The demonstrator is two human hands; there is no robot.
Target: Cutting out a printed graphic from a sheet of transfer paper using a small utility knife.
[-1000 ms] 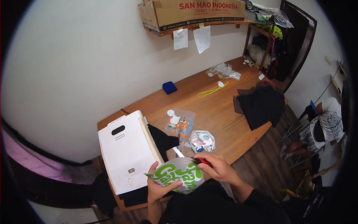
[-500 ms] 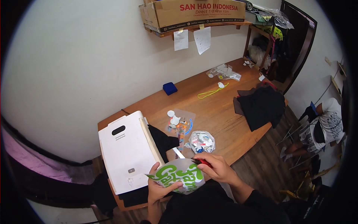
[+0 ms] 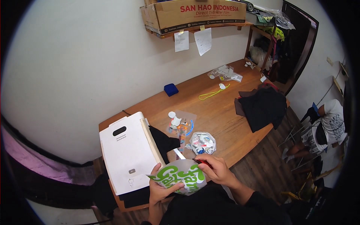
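Your left hand (image 3: 160, 190) was closed on the translucent sheet (image 3: 189, 186) with green lettering, thumb pressed over its face and fingers mostly hidden behind; that grip probably served to keep the limp film from flopping. Your right hand (image 3: 217, 171) was curled around a red-handled tool (image 3: 204, 162), its dark tip at the sheet's upper right edge; whether any fingers also pinched the film, you could not have told from this view. The sheet hung in front of your body, tilted, just off the near side of the table (image 3: 234, 125), likely so that both hands could reach its edge freely. Just beyond stood a white bowl (image 3: 214, 142) full of small scraps, perhaps placed close for easy reach, with a clear printed film (image 3: 186, 131) beside it. To the left sat a white boxy machine (image 3: 127, 153), dark cloth (image 3: 161, 140) jutting out on its right. Farther right, dark garments (image 3: 264, 107) lay heaped, apparently out of the way.
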